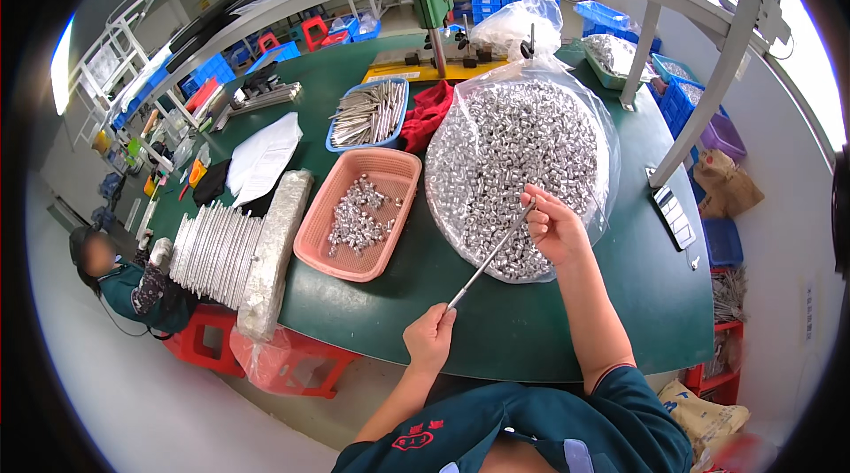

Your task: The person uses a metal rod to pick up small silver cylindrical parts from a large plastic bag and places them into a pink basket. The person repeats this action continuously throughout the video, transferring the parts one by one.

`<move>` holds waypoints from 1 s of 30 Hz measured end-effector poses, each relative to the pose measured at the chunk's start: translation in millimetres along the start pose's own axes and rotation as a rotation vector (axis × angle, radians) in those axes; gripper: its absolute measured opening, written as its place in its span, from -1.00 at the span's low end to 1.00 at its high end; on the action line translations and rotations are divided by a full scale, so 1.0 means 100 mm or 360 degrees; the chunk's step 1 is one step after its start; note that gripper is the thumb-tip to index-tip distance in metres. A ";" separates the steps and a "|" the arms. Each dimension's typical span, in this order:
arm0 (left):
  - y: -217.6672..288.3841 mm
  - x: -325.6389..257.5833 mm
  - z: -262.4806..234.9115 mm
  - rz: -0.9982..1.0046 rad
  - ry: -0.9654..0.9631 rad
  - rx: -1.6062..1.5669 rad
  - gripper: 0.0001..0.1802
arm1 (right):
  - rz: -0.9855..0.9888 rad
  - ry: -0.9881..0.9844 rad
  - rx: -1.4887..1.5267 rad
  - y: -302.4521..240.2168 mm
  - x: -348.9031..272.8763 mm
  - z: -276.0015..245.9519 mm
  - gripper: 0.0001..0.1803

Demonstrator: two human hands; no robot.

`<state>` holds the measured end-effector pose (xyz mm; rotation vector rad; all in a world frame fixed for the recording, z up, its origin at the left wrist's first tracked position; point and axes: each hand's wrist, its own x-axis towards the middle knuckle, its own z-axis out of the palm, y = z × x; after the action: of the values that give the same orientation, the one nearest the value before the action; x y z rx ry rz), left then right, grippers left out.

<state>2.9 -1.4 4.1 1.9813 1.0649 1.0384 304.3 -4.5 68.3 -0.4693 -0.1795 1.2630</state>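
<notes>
A thin metal rod (490, 262) slants up to the right between my hands. My left hand (428, 338) is closed around its near end, by the table's front edge. At the far end, the fingers of my right hand (556, 227) pinch the rod tip; whether a small part sits between those fingers is too small to tell. Below and beyond my right hand lies a large clear plastic bag (440, 198), spread wide and filled with many small silvery metal fittings (531, 132). More such fittings lie in a pink basket (310, 247) left of the bag.
Behind the pink basket stands a blue basket (330, 138) of metal rods beside a red cloth (428, 114). Stacked long rods (212, 253) and a wrapped bundle (276, 252) lie left. A phone (675, 218) rests right, near a shelf post (708, 74). A co-worker (133, 283) sits far left.
</notes>
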 end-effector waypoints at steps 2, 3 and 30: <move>0.00 0.00 0.00 0.0010 0.0013 0.0001 -0.86 | -0.0028 0.0063 -0.0069 0.00 -0.03 0.07 -0.62; -0.01 -0.01 0.00 0.0003 0.0011 -0.0009 -0.86 | -0.0052 0.0045 -0.0099 0.00 -0.04 0.08 -0.64; -0.01 -0.03 0.01 0.0030 -0.0005 0.0000 -0.83 | -0.0260 0.0335 -0.1522 0.05 -0.08 0.22 -0.74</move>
<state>2.0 -3.4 2.1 1.9962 1.0464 1.0453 289.0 -6.0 87.3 -1.3692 -0.6376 0.8958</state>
